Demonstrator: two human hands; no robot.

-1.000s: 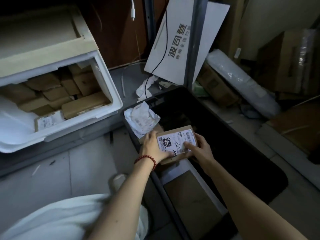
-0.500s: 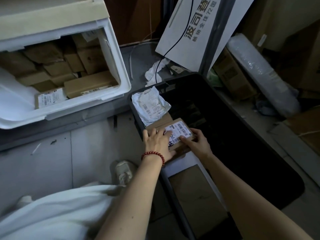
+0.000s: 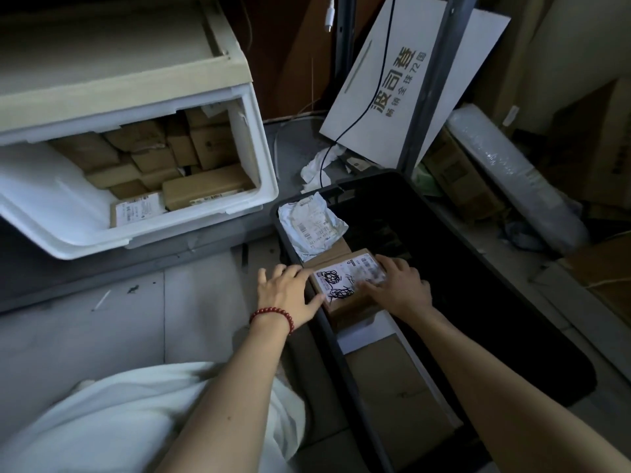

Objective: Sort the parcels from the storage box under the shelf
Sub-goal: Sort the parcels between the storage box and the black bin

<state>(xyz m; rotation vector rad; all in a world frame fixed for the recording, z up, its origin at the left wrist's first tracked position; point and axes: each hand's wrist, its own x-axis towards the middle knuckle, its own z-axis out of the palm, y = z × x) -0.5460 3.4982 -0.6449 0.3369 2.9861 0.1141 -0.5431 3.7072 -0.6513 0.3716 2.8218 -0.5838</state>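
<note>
While the cardboard parcel (image 3: 348, 285) sits at the near-left end of the black bin (image 3: 327, 339), on top of other boxes, the head view shows both hands on it: the left hand (image 3: 290, 291) is spread flat, fingers straight, with only the thumb touching the parcel's left edge, and the right hand (image 3: 397, 285) lies over the scribbled label, thumb on top and fingers curled round the far right edge. This looks like the placing step, and it would go best if the parcel is pressed level and squared against the bin wall, so it neither tips off the flat carton (image 3: 386, 380) lower down nor slides into the dark, deeper part of the bin. A crumpled white mailer bag (image 3: 310, 227) lies just behind it and could get pinched under the edge. To the left, the white storage box (image 3: 205, 230) tilts open with many brown parcels inside, well apart from the hands. A black cable (image 3: 358, 121) hangs over a printed white carton (image 3: 409, 80) beside the shelf post (image 3: 430, 80).
</note>
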